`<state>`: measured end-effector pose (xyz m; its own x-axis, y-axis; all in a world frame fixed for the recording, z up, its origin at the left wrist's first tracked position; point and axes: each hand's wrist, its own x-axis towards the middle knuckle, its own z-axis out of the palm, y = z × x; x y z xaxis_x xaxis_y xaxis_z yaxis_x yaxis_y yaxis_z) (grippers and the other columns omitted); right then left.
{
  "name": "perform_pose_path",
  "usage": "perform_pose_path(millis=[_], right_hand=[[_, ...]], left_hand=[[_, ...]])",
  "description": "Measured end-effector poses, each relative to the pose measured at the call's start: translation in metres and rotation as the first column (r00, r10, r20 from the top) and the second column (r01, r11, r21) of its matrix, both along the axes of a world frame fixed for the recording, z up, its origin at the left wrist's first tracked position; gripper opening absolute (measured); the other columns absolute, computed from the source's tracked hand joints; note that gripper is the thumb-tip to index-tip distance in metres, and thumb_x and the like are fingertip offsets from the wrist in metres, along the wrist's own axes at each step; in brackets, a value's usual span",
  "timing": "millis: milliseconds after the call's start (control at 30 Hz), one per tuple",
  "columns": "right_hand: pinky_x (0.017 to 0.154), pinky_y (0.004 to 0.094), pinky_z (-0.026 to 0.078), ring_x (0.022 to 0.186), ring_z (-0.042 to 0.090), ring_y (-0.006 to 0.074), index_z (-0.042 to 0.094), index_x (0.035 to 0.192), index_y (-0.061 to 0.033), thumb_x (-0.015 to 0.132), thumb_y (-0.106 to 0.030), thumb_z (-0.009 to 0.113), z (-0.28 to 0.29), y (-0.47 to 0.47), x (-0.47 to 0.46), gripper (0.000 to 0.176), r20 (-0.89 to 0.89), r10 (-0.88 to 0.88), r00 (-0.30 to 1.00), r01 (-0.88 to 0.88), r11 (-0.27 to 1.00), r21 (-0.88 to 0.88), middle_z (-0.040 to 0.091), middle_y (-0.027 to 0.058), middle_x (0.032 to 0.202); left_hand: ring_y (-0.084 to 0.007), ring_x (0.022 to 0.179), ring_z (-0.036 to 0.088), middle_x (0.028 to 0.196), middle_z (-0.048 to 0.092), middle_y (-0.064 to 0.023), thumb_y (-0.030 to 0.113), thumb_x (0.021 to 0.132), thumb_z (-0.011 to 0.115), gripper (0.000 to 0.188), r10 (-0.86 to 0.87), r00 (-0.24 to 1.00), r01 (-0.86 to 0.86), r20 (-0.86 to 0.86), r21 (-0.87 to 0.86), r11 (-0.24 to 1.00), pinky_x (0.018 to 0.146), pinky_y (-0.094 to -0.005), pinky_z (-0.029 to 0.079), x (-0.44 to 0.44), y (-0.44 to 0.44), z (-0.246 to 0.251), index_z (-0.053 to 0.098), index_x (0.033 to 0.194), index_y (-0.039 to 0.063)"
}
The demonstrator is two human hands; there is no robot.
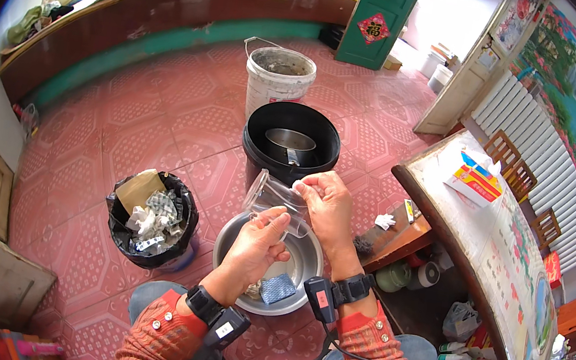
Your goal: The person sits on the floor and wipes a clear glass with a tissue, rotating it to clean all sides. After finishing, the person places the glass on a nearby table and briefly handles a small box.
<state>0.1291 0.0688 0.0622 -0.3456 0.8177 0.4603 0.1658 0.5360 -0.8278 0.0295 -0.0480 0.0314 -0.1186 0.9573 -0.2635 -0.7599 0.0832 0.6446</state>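
Observation:
A clear glass vessel with a handle [276, 200] is held tilted on its side above a metal basin [314, 273]. My left hand [262, 240] grips it near the handle, thumb and forefinger pinched together. My right hand [326, 205] is at the vessel's right end, with a small white thing [298, 186] between thumb and fingers; whether these fingers also bear the glass is hard to tell. In the basin lie a blue patterned sponge or cloth [278, 289] and a beige scrap partly hidden by my left wrist.
Beyond the basin stands a black bucket [295, 111] with a metal dipper [290, 139] inside, then a white bucket [280, 81]. A lined waste bin [191, 221] is at left. A low wooden shelf [407, 242] and a long table [454, 261] border the right side.

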Motion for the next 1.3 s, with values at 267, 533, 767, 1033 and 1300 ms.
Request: perform_pose_path(millis=[267, 533, 767, 1033, 1300], right_hand=[[0.065, 0.0301, 0.048, 0.075, 0.060, 0.0192, 0.067, 0.084, -0.0040, 0.083, -0.004, 0.073, -0.006, -0.035, 0.013, 0.006, -0.054, 0.081, 0.995, -0.059, 0.943, 0.327, 0.062, 0.0068, 0.085], [0.082, 0.0236, 0.049, 0.091, 0.059, 0.0085, 0.063, 0.108, -0.0005, 0.091, -0.006, 0.068, -0.023, -0.055, 0.034, 0.019, -0.471, -0.118, 0.874, -0.087, 0.917, -0.391, 0.065, 0.0043, 0.105], [0.102, 0.0303, 0.044, 0.121, 0.055, 0.0173, 0.061, 0.128, -0.0011, 0.091, 0.005, 0.057, 0.006, -0.041, 0.041, 0.038, -0.069, 0.423, 0.903, -0.429, 0.887, -0.173, 0.062, 0.0082, 0.129], [0.062, 0.0174, 0.046, 0.082, 0.056, 0.0050, 0.060, 0.130, 0.0001, 0.096, -0.001, 0.055, -0.002, -0.040, 0.045, 0.034, -0.540, 0.396, 0.743, -0.664, 0.542, -0.515, 0.061, 0.0095, 0.127], [0.057, 0.0168, 0.047, 0.107, 0.063, 0.0189, 0.046, 0.138, 0.0025, 0.100, -0.006, 0.051, -0.008, -0.048, 0.037, 0.040, -0.896, -0.240, 0.374, -0.888, 0.184, -0.421, 0.058, 0.0182, 0.130]], left_hand=[[-0.0070, 0.054, 0.036, 0.067, 0.038, 0.0077, 0.036, 0.097, 0.062, 0.039, 0.044, 0.999, -0.044, 0.012, 0.007, 0.999, 0.056, -0.0298, 0.042, -0.004, 0.009, -0.004, 0.054, 0.124, 0.010], [-0.0060, 0.053, 0.029, 0.059, 0.028, 0.0089, 0.037, 0.098, 0.060, 0.028, -0.019, 0.993, 0.001, 0.120, 0.145, 0.989, 0.057, -0.0270, 0.035, -0.020, 0.006, 0.008, 0.060, 0.113, 0.013], [-0.0053, 0.051, 0.025, 0.058, 0.025, 0.0100, 0.040, 0.098, 0.060, 0.031, -0.132, 0.990, 0.118, 0.053, 0.206, 0.971, 0.055, -0.0259, 0.032, -0.026, 0.004, 0.010, 0.060, 0.113, 0.013], [-0.0032, 0.049, 0.027, 0.061, 0.030, 0.0112, 0.032, 0.099, 0.060, 0.026, -0.214, 0.977, 0.210, -0.003, 0.194, 0.958, 0.051, -0.0237, 0.030, -0.025, 0.000, 0.013, 0.058, 0.116, 0.012], [-0.0039, 0.048, 0.025, 0.057, 0.026, 0.0114, 0.038, 0.099, 0.058, 0.027, -0.274, 0.961, 0.271, -0.026, 0.261, 0.926, 0.052, -0.0248, 0.031, -0.023, 0.003, 0.014, 0.057, 0.110, 0.014]])
